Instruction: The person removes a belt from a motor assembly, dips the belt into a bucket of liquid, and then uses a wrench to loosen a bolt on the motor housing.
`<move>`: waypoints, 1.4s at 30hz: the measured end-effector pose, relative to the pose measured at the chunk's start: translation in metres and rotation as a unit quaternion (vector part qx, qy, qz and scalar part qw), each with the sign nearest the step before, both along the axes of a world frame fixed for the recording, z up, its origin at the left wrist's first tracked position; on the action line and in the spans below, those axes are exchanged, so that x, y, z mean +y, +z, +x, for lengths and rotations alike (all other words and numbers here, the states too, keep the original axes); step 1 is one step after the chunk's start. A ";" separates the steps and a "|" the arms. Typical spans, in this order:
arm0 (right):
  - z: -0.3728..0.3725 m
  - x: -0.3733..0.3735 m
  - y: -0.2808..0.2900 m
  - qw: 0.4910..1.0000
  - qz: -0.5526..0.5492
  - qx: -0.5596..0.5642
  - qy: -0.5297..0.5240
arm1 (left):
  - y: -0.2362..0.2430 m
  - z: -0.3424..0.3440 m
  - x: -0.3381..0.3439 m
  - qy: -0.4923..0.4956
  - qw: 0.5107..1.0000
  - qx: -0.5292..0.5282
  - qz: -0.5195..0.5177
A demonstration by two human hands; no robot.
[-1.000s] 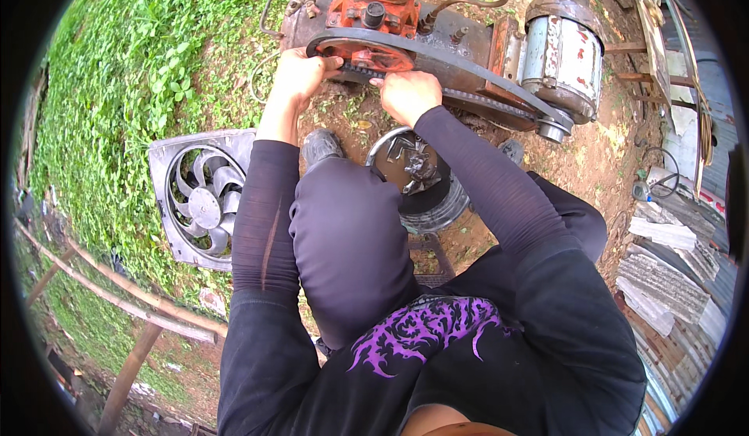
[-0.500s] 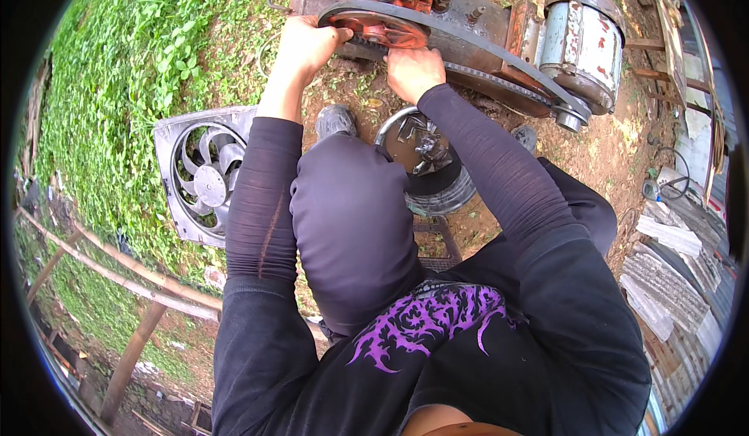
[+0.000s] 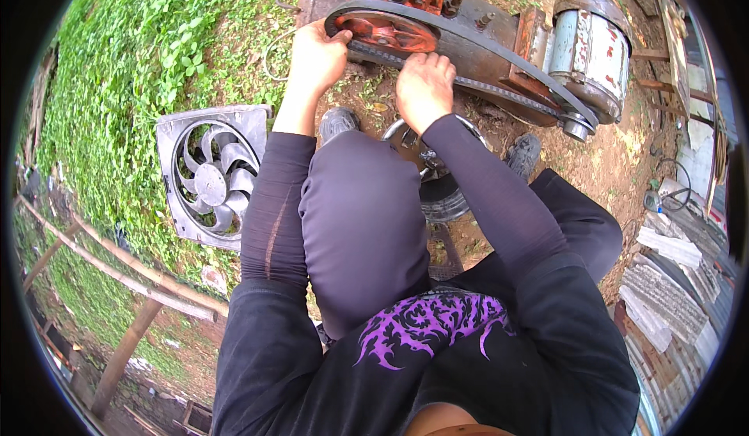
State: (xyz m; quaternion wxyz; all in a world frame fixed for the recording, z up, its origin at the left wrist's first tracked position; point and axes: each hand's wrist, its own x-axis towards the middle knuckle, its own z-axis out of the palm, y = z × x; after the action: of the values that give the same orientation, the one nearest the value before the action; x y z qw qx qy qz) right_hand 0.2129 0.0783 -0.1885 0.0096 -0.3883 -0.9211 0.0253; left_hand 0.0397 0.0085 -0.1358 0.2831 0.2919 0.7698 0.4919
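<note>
A black drive belt [image 3: 499, 44] runs from the red spoked pulley [image 3: 384, 33] of an air compressor to the small pulley [image 3: 576, 128] on a motor [image 3: 591, 55] with worn pale-blue paint. At the red pulley's left rim, my left hand [image 3: 316, 60] is closed on the belt, its thumb on the near face and its fingers mostly hidden behind. My right hand [image 3: 425, 89] is closed over the belt's lower run, just below the red pulley. Its fingers curl at the belt, and their tips are partly out of sight.
A metal basin [image 3: 445, 198] with dark liquid and metal parts stands under my right forearm. To the left, a grey radiator fan [image 3: 211, 185] lies on the grass. Bamboo rails [image 3: 148, 268] stand at lower left; broken corrugated sheets [image 3: 663, 299] are piled at right.
My right hand has shifted down and slightly right, a little away from the red pulley's rim. My left hand stays at the pulley's left edge. The whole view has shifted slightly.
</note>
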 end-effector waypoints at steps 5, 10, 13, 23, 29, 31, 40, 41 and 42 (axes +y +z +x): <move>0.030 -0.013 0.050 0.999 0.039 0.033 -0.007 | -0.016 -0.007 0.000 0.006 0.996 0.084 -0.040; 0.038 -0.001 0.133 0.964 -0.055 0.227 0.124 | -0.017 0.005 -0.001 0.065 0.988 0.140 -0.022; 0.013 0.031 0.143 0.939 -0.019 0.290 0.183 | -0.036 -0.002 -0.006 0.052 0.996 0.025 0.073; -0.049 0.055 0.142 0.941 0.018 0.226 0.253 | -0.061 -0.009 -0.012 0.107 0.936 -0.191 0.276; -0.075 0.044 0.139 0.961 0.060 0.150 0.224 | -0.070 -0.006 -0.015 0.108 0.927 -0.229 0.278; -0.081 0.043 0.137 0.967 0.068 0.122 0.212 | -0.071 -0.007 -0.014 0.103 0.923 -0.232 0.288; -0.097 0.047 0.142 0.951 0.033 0.063 0.299 | -0.083 -0.012 -0.013 0.090 0.915 -0.261 0.294; -0.095 0.049 0.145 0.948 0.037 0.045 0.313 | -0.080 -0.011 -0.011 0.089 0.918 -0.255 0.291; -0.092 0.052 0.146 0.944 0.042 0.028 0.327 | -0.077 -0.010 -0.009 0.088 0.921 -0.248 0.288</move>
State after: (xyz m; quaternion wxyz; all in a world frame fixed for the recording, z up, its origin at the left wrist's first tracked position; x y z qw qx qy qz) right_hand 0.1213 0.1304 -0.0423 0.0424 -0.0638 -0.9971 -0.0006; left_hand 0.0294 -0.0007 -0.2124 0.3240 0.1608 0.5225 0.7721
